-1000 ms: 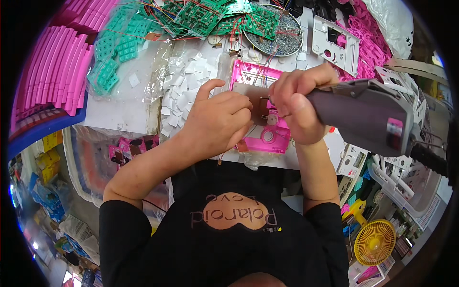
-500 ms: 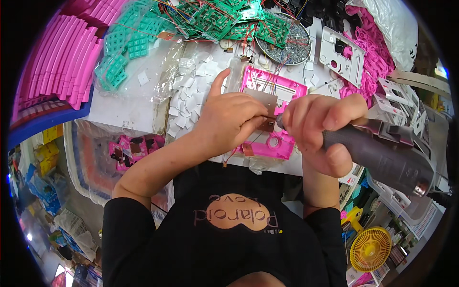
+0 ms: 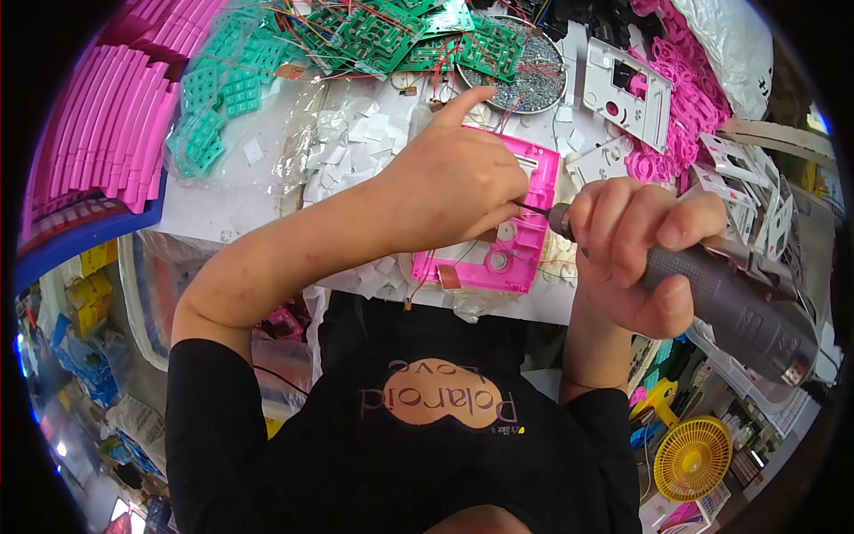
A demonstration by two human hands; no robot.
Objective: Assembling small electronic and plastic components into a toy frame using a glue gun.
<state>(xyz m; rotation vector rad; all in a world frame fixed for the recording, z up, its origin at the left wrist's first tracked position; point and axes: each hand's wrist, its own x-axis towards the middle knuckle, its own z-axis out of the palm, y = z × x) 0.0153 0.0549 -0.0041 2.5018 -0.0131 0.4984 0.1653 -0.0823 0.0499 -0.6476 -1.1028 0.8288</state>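
Two hands on one pink plastic housing (image 3: 498, 258) here, which lies flat at the near edge of the white worktable (image 3: 222, 209), right in front of the person. It's a bright pink frame with a rectangular window in the upper part, a small round opening lower down, thin wires trailing off it and a little copper-coloured tab at its bottom left corner.

Left hand (image 3: 449, 182) rests on top of the housing with the fingers curled and pinched together at the spot where the driver tip meets the plastic, index finger sticking up loose. Can't tell if there's a screw between the fingertips, too small. Right hand (image 3: 636, 254) is wrapped tight around a grey electric screwdriver (image 3: 712, 298), bit pointing left into the frame.

If I were doing this, I'd keep the bit square to the hole and press the frame down so it doesn't skate on the scraps underneath.

Around it: white paper bits (image 3: 356, 147), teal keypads (image 3: 213, 107), green circuit boards (image 3: 391, 31), a round dish of screws (image 3: 529, 76), pink curved strips (image 3: 98, 133) on the left.
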